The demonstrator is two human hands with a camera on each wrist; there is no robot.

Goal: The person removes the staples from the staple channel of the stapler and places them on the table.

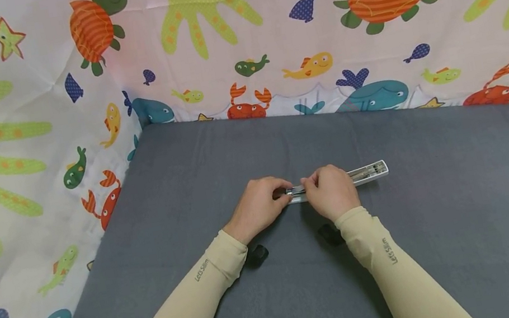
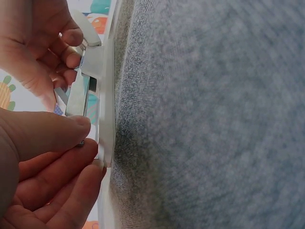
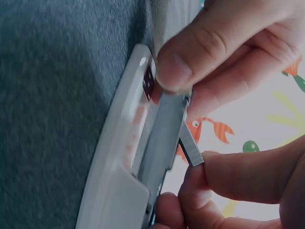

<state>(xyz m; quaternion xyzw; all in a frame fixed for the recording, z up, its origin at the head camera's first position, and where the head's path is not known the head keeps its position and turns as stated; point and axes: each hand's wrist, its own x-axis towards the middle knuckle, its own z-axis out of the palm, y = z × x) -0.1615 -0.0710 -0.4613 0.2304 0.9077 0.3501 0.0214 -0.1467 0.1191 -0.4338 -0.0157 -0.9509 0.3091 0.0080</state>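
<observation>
A white stapler [image 1: 370, 172] lies on the grey cloth, folded open so its metal magazine shows. My left hand [image 1: 263, 206] holds the magazine's left end; in the right wrist view its thumb presses the tip of the metal magazine [image 3: 162, 133]. Between thumb and fingertip my right hand [image 1: 332, 193] pinches a short strip of staples [image 3: 192, 149], tilted beside the magazine and above the white base [image 3: 116, 191]. From the left wrist view, the stapler [image 2: 107, 105] stretches past both hands. In the head view the right hand hides the stapler's middle.
The grey cloth surface [image 1: 213, 155] spreads around the hands. A curtain [image 1: 231, 83] printed with sea animals rises behind and at the left. Dark wrist cameras [image 1: 257, 255] sit under both cuffs.
</observation>
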